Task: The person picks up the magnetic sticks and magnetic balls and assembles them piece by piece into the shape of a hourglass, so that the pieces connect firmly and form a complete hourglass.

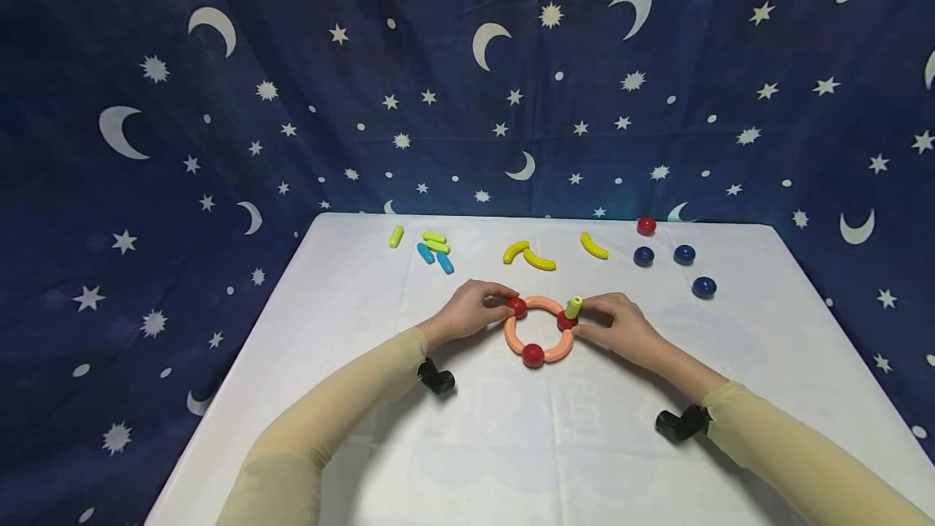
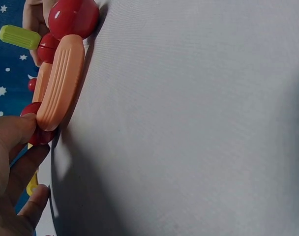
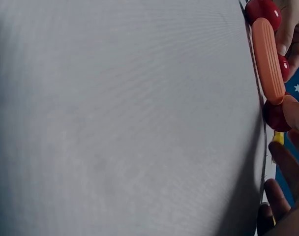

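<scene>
A ring of curved orange rods (image 1: pixel 542 303) joined by three red balls lies on the table. My left hand (image 1: pixel 473 311) pinches the upper-left red ball (image 1: pixel 517 307) between thumb and fingers, also seen in the left wrist view, where the ball (image 2: pixel 40 136) sits at the end of a ribbed orange rod (image 2: pixel 63 81). At the ring's right side, my right hand (image 1: pixel 621 329) grips another red ball (image 1: pixel 565 321), its thumb (image 3: pixel 295 114) on the ball. A short light-green stick (image 1: pixel 574 308) stands up from that ball. The front red ball (image 1: pixel 533 355) is untouched by either hand.
Behind the ring lie curved yellow rods (image 1: pixel 540 260), short green sticks (image 1: pixel 435 237) and blue sticks (image 1: pixel 445 263). To the back right are a loose red ball (image 1: pixel 646 226) and three dark blue balls (image 1: pixel 704 287). A starry dark blue cloth (image 1: pixel 438 63) hangs behind the white table (image 1: pixel 467 461).
</scene>
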### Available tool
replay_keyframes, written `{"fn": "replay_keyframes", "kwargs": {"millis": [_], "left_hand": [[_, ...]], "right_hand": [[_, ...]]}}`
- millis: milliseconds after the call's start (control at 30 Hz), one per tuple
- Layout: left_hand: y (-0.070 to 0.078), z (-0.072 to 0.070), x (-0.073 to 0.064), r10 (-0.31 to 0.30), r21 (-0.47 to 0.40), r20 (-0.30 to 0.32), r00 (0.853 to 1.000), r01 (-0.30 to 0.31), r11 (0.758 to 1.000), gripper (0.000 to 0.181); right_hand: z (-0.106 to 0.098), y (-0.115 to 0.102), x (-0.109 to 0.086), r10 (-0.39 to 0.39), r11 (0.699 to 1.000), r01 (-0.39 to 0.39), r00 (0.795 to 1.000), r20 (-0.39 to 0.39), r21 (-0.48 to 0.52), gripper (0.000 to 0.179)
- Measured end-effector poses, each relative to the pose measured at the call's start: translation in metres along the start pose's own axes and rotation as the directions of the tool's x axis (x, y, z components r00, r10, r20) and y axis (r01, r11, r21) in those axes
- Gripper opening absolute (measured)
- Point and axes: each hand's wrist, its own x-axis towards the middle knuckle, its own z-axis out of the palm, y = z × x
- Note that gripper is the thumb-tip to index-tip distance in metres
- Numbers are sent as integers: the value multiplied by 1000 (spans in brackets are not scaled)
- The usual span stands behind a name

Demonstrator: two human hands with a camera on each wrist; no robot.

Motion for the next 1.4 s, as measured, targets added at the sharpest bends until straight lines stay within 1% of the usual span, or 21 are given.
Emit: {"fn": "replay_keyframes", "kwargs": {"millis": [100,267,367,433,500,533,600,700,800,900,1000,1100,1167,1267,1400], "left_hand": [[0,0,1,-5,7,2,1000,5,1000,33],[1,0,1,-10,4,7,1000,10,1000,33],[0,-4,-1,-25,-37,18,1000,26,999,35],[-1,-10,-3,-47,-72,8,999,47,996,37],[-4,-19,-4,-79,-100,-26,997,76,992,36],[-6,-25,-4,-91,-105,-53,994,85,991,36],[-14,-38,-5,-115,-96,-122,986,104,990,35],[-31,-61,-6,-147,-76,-222,964,133,988,35],[-52,-83,-10,-202,-60,-300,932,193,979,37],[-73,-102,-15,-272,-39,-350,896,277,960,39],[-89,-115,-20,-339,-35,-380,861,353,935,41],[-102,-124,-22,-396,-39,-405,824,417,908,43],[-108,-127,-22,-419,-39,-423,804,445,895,44],[-115,-130,-18,-438,-35,-450,778,475,879,47],[-119,-132,-13,-470,-36,-459,754,513,858,52]], "right_hand": [[0,0,1,12,999,-12,1000,10,37,49],[1,0,1,3,996,-4,1000,15,87,41],[2,2,2,2,994,-4,1000,17,105,39],[4,4,2,4,994,-6,1000,19,106,41],[5,6,3,17,995,-18,1000,19,102,42],[5,7,3,22,995,-24,1000,21,98,43],[5,7,3,33,995,-36,999,25,90,46],[5,8,4,55,994,-58,998,31,92,48],[5,8,5,58,992,-62,998,37,107,48],[4,8,5,43,990,-48,998,40,131,46],[4,6,4,33,988,-38,999,40,152,43],[4,5,3,32,987,-38,999,43,159,42],[4,5,3,43,987,-49,998,45,156,42],[4,5,3,56,987,-62,998,41,149,43],[5,5,3,47,988,-52,998,34,147,42]]}}
